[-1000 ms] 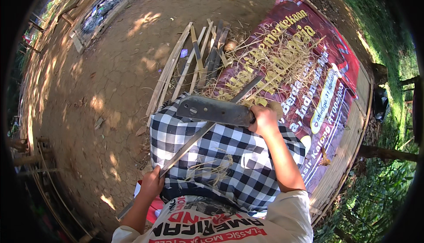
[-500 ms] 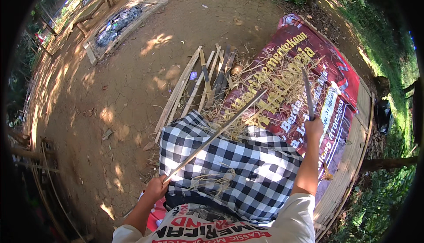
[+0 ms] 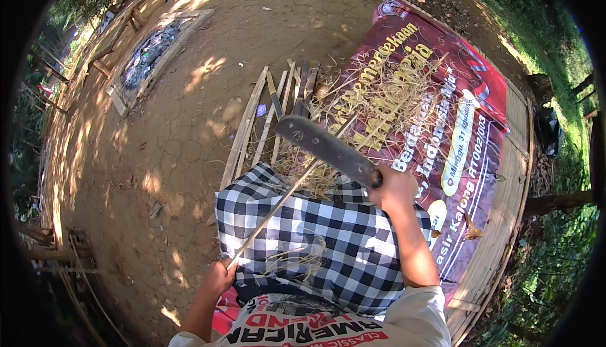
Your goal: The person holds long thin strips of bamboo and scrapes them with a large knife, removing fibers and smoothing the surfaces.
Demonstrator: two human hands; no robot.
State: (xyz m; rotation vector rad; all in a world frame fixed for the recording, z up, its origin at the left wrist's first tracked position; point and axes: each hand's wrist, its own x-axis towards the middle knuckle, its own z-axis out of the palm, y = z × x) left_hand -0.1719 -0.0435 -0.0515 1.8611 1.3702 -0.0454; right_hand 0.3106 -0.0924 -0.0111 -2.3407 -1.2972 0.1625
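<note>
My left hand (image 3: 221, 277), low on the left, is closed round the near end of a long thin bamboo strip (image 3: 271, 217). The strip slants up and away to the right over a black-and-white checked cloth (image 3: 315, 227) on my lap. In my right hand (image 3: 394, 189) is the handle of a machete (image 3: 325, 147), its broad dark blade pointing left. The blade crosses over the strip's upper part; whether they touch I cannot tell. Pale curled shavings (image 3: 410, 91) lie past my knees, and a few rest on the cloth.
Several split bamboo pieces (image 3: 248, 126) lie on the dirt ahead, left of a printed red banner (image 3: 495, 98). The banner covers part of a bamboo-slat platform (image 3: 495, 233) on the right. A framed ash pit (image 3: 151, 53) is at the far left.
The machete has swung from pointing away on the right to lying leftward across the strip. My right hand has moved left and slightly nearer; my left hand still grips the strip.
</note>
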